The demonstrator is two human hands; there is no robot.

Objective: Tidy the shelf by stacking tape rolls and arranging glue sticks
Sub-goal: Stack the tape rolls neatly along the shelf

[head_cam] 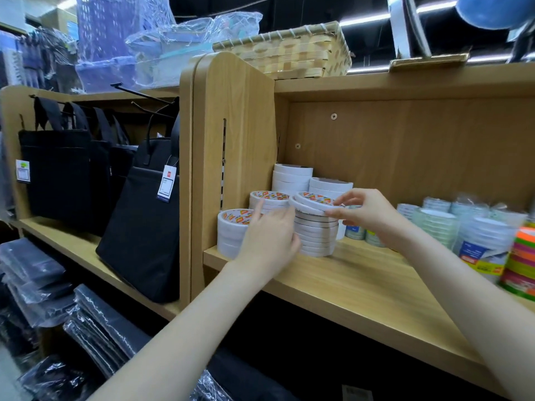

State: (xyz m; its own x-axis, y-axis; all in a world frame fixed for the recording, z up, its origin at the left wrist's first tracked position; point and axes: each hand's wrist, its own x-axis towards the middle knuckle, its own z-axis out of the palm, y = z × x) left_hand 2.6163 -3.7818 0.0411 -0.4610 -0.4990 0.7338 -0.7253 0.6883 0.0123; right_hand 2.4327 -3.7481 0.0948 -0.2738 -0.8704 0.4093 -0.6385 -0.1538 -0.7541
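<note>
Nearest the viewer, the person's left hand (267,238) reaches in at the front of the wooden shelf (362,282), fingers loosely spread and resting against the short pile of tape (233,233) and the foot of the tall stack (317,235); it grips nothing. Just beyond, the right hand (369,211) pinches the rim of the top roll (312,202), which sits tilted and off-centre on that tall stack. This is the likely trouble: thin rolls piled high, so if the top one is let go while slanted, or nudged sideways, it could slide off and take several rolls below with it toward the shelf's front edge. The left hand pressing low could also shift the base. Behind stand two more white stacks (292,178) against the back panel, and clear wrapped rolls (434,221) lie to the right, near bright packs (521,256). No glue sticks can be picked out. The roll faces carry a red and yellow printed label, but its wording is too small to read, as are the tags on the black bags (139,215) at left.
</note>
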